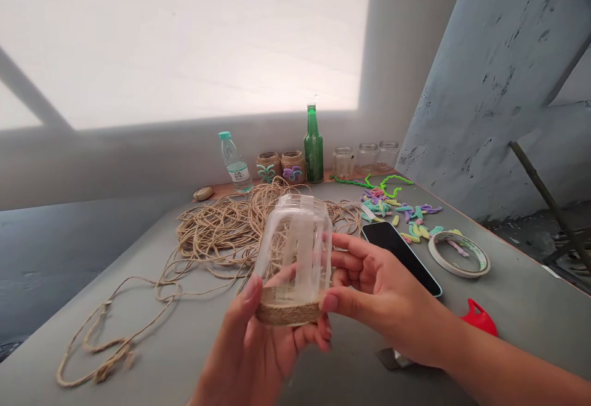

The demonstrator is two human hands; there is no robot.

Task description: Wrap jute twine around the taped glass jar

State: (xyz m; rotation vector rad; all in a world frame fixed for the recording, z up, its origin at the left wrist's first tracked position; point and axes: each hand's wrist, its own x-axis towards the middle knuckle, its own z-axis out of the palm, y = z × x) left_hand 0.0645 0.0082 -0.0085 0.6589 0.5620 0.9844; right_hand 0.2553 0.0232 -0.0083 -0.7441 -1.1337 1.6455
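L hand (247, 357), R hand (383, 292) hold glass jar (295, 239) (twine-wrapped end (289, 308)).

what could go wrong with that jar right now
The glass jar, gripped by the left hand and right hand, might slip and crack on the table. Its twine band might loosen. The white tape strips, if sticky, could snag the loose twine pile.
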